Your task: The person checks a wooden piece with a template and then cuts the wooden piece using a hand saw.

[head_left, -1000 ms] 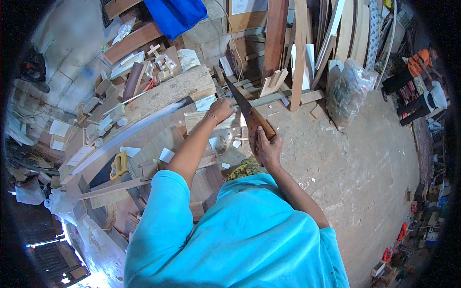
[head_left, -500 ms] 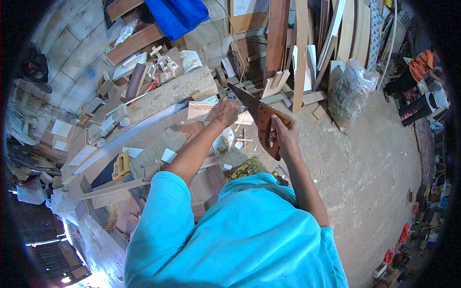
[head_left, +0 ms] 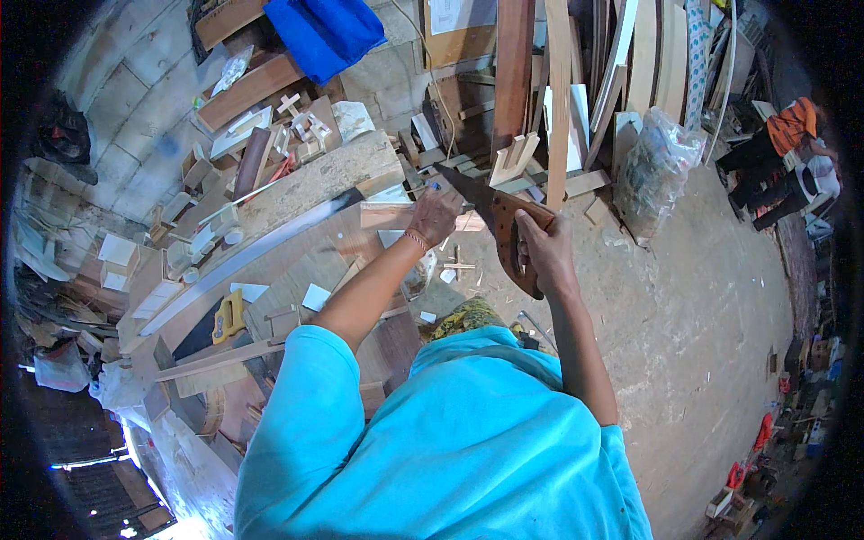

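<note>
The handsaw (head_left: 504,223) lies at the centre of the scene, its brown wooden handle near and to the right, its dark blade pointing far and to the left. My right hand (head_left: 549,252) holds it, fingers wrapped around the handle. The blade crosses the right end of a pale wooden board (head_left: 382,215); whether the teeth touch the wood I cannot tell. My left hand (head_left: 435,218) rests on this board, just left of the blade, its fingers bent downward; how tightly they close I cannot tell. A cord bracelet (head_left: 415,239) circles my left wrist. Nearer than the board, a small cross of wooden strips (head_left: 459,265) lies on the floor. To the left, a yellow-handled saw (head_left: 229,317) lies among wood pieces, and beyond it runs a long thick plank (head_left: 333,175). On the far side stand upright boards (head_left: 513,76), with a filled clear plastic bag (head_left: 655,180) to their right. A blue cloth (head_left: 324,36) hangs far left. At far right is a person in an orange top (head_left: 792,126).
</note>
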